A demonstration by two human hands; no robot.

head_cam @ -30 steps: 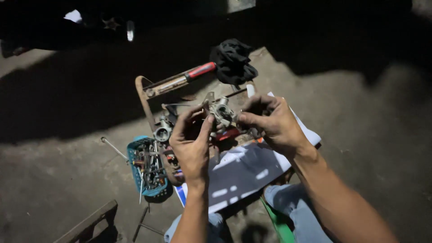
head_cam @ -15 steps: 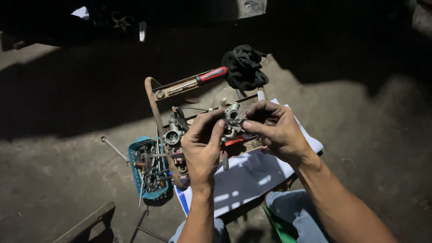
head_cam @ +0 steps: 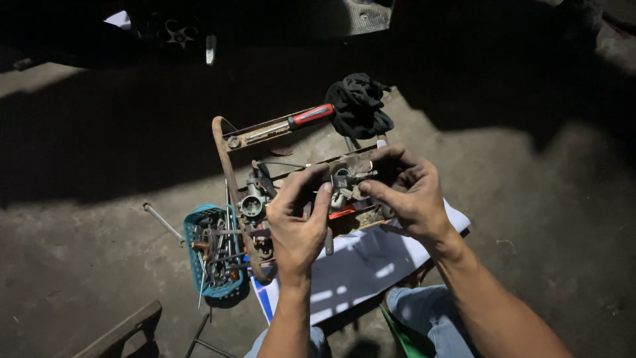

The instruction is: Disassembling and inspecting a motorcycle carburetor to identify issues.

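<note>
Both hands are raised over a rusty metal tray (head_cam: 222, 156) on the concrete floor (head_cam: 530, 199), sharing one small metal part (head_cam: 342, 182), seemingly a carburettor-type assembly; the left hand (head_cam: 298, 225) closes its fingers on the near left side of it, thumb up against it; the right hand (head_cam: 407, 192) pinches the far right side with curled fingertips; neither hand is free. The part sits in the air between the two hands, just above the tray; its finer details are too dark to make out. Judging from the grip, the step in hand is close handwork on the part, turning or working a small fitting; the next move seems to call for a steady hold by the left hand while the right hand's fingertips do the fine work. In the tray lies a red-handled screwdriver (head_cam: 298, 120) and another metal body (head_cam: 252, 202); a black cloth (head_cam: 358, 103) lies at its far end; a blue basket (head_cam: 192, 229) of tools stands just beside it, left.
</note>
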